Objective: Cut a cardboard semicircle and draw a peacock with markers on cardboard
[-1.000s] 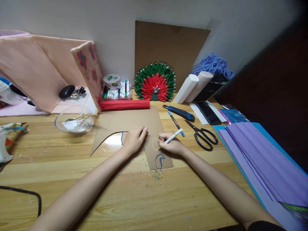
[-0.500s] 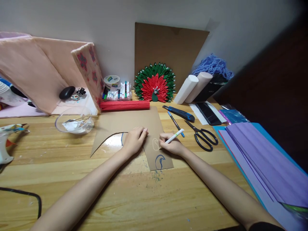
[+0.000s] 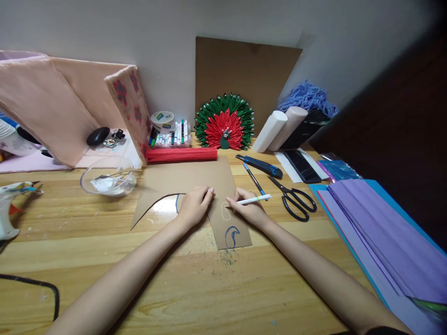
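1. Soft, even indoor light falls on my desk [image 3: 104,279]; a faint sheen lies beside my left hand [image 3: 195,204].
2. Wide-angle lens bows the edges.
3. Right side sinks into dark, blurred vignette.

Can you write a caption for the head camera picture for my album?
Left hand presses brown cardboard while right hand draws with a white marker.

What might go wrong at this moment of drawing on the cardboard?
The left hand presses only one part of the brown cardboard sheet, so it may shift under the white marker pen in the right hand. That hand lies near the pale outline and could smudge it.
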Demonstrator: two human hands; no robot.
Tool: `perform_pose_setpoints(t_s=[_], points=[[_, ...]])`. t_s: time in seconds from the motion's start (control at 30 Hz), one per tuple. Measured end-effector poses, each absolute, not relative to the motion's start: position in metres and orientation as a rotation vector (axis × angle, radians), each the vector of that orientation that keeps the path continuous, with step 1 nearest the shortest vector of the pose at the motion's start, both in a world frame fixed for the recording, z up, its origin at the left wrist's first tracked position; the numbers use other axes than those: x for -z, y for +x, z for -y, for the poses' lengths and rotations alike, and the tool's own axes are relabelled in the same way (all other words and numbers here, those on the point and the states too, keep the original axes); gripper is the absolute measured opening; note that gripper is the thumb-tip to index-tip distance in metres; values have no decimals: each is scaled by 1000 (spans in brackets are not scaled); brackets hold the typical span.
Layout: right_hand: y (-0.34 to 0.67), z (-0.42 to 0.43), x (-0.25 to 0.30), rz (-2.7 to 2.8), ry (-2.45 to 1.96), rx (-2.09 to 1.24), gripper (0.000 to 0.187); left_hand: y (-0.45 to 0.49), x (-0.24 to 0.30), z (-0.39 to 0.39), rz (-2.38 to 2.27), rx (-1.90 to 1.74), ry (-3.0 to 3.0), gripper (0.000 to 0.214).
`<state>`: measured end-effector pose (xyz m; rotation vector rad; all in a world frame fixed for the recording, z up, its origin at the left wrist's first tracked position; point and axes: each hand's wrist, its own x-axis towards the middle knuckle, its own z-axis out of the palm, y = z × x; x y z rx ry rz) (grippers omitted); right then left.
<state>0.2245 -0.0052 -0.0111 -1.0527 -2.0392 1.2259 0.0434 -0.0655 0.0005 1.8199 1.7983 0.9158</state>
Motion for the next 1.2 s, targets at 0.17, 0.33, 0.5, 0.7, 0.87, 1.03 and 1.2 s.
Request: perform_pose_setpoints(t_s=[0.17,0.33,0.5,0.7,0.87,1.03,1.2], points=[[225,4,14,2064,-1058,-1166,29,43,0,65,-1797,-915,1820,37],[225,2,15,2040,-1056,-1222,31,43,-1,65,-1798,-900,1814,37],[225,2,13,2069,-1048,-1204,30,43,-1,65,-1789,-913,1812,36],[226,2,15,2065,-1060,-1208,29,44,0,65,-1803,-927,1812,36],[227,1,17,2104,-1043,-1225,28,44,0,65,-1790,-919,1819,36],[227,-1,17,2110,-1030,-1218,29,44,0,65,-1792,-926,1807,36],[228,-2,18,2123,-1009,-1217,29,44,-1,65,-1792,-909,1807,35]])
